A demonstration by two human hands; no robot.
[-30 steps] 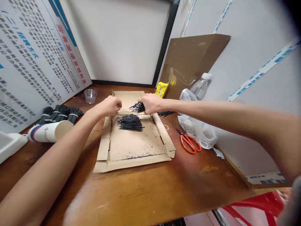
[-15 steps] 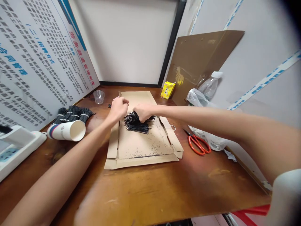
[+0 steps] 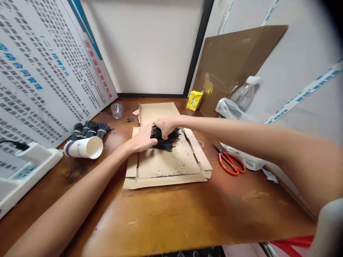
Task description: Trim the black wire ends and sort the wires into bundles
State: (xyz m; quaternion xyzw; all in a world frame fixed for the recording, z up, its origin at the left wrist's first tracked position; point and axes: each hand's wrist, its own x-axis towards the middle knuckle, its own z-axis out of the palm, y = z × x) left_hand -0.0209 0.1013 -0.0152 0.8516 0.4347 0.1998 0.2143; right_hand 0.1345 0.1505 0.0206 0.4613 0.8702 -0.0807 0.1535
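Probably light and slippery, the black strands (image 3: 173,135) handle best mid-length, where right fingers (image 3: 164,131) pinch; left fingers (image 3: 148,129) spread at their ends.

We see a big white board (image 3: 150,46) with a black edge (image 3: 150,95), top middle | a sign (image 3: 64,71) full of writing, upper left | a pale wall (image 3: 300,64) with blue-and-white strips (image 3: 302,95), right side | our shiny brown wood table (image 3: 166,214), bottom middle

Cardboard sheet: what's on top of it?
On the sheet: black strands, dark specks. The left hand and right hand hide some strands; the surface beneath is covered.
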